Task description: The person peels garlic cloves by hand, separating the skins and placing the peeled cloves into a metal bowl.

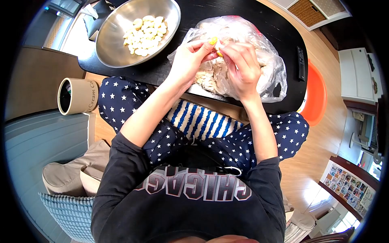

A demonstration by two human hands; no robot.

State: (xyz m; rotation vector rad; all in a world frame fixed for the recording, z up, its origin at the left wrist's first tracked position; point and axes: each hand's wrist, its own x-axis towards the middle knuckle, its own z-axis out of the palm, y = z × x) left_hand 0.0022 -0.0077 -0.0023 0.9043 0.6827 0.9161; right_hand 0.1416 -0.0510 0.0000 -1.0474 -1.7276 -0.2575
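My left hand (190,58) and my right hand (243,67) meet above a clear plastic bag (269,69) on the black table (186,12). Between their pinched fingertips is a small whitish piece (218,45), mostly covered by the fingers. Yellow shows at the fingertips. The open bag holds pale, papery peels (207,79), some lying at its near edge below my hands. To the left, a metal bowl (109,44) tilts slightly and holds many pale peeled cloves (146,34).
A black remote (301,64) lies at the table's right edge, beside an orange basin (318,95) on the floor. A cream bin (83,95) stands left. A striped cloth (202,120) lies between the legs under the table edge.
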